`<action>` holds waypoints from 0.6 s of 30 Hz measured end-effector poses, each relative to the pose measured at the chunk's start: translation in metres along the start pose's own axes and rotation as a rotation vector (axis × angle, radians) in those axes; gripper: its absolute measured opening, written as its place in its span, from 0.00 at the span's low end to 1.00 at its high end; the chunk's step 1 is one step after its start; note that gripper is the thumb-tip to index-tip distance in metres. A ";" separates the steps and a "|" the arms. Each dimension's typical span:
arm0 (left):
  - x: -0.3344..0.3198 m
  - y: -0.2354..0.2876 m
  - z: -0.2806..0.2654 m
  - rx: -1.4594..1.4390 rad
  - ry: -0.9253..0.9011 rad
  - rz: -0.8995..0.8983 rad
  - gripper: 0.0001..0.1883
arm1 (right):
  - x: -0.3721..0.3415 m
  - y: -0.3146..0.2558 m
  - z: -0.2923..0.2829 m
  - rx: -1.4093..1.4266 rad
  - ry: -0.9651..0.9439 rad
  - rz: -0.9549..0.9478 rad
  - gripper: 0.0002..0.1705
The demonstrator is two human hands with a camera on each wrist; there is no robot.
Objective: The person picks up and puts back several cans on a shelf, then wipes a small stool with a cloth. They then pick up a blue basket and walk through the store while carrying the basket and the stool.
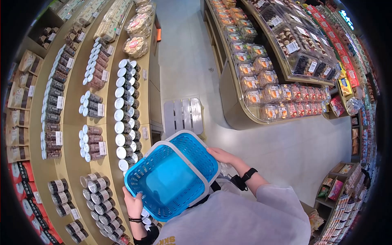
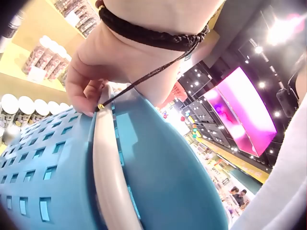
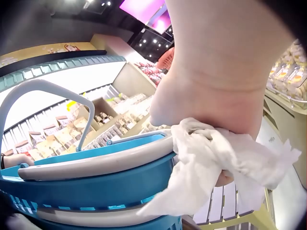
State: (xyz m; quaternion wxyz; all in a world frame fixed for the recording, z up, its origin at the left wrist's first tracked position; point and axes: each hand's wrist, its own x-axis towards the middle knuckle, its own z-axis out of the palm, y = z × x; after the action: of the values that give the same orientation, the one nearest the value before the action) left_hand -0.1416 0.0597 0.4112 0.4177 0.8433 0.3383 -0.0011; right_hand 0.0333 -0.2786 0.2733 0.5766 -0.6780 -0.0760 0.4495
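Note:
A blue perforated basket (image 1: 165, 175) with pale grey handles is held in front of the body; one handle arches across it. Its inner floor shows nothing lying on it. My left hand (image 1: 132, 202) grips the near left rim; in the left wrist view its fingers (image 2: 86, 98) curl over the basket's edge beside the grey handle (image 2: 108, 163). At the far right end, my right hand (image 1: 222, 156) holds the rim. Crumpled white tissue-like material (image 3: 196, 167) hangs at this hand (image 3: 211, 105) in the right wrist view, hiding most of its fingers. A second grey band (image 3: 96, 218) runs lower on the basket's side.
Shelves of white-lidded jars (image 1: 122, 114) stand close on the left. A low slatted stool or platform (image 1: 183, 116) is on the floor ahead. Beyond the aisle floor (image 1: 179, 53), a rounded display counter (image 1: 241, 116) holds clear fruit-labelled packs. More stocked shelves (image 1: 337, 179) line the right.

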 end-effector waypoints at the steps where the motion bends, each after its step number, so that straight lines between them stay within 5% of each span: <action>1: 0.004 0.000 -0.001 -0.022 0.019 -0.004 0.17 | 0.013 -0.003 0.001 0.011 -0.020 0.037 0.35; 6: 0.029 0.002 -0.005 0.029 0.019 -0.035 0.18 | 0.066 0.011 -0.003 0.098 -0.103 0.094 0.33; 8: 0.045 -0.003 0.002 0.032 0.043 0.004 0.18 | 0.067 0.005 -0.014 0.194 0.040 0.411 0.30; 11: 0.070 0.014 0.009 0.033 0.031 -0.048 0.18 | 0.046 0.053 -0.007 0.174 0.078 0.212 0.24; 14: 0.090 0.030 0.013 0.100 0.011 -0.040 0.18 | 0.017 0.058 -0.007 -0.262 -0.236 0.068 0.20; 18: 0.106 0.040 0.018 0.179 -0.001 -0.057 0.20 | 0.044 0.030 -0.040 -0.111 -0.297 0.205 0.19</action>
State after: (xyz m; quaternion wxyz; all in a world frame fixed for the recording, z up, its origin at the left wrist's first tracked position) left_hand -0.0323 0.0909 0.3973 0.3407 0.8672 0.3605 -0.0435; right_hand 0.0744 -0.2889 0.2219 0.4722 -0.6390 -0.1155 0.5961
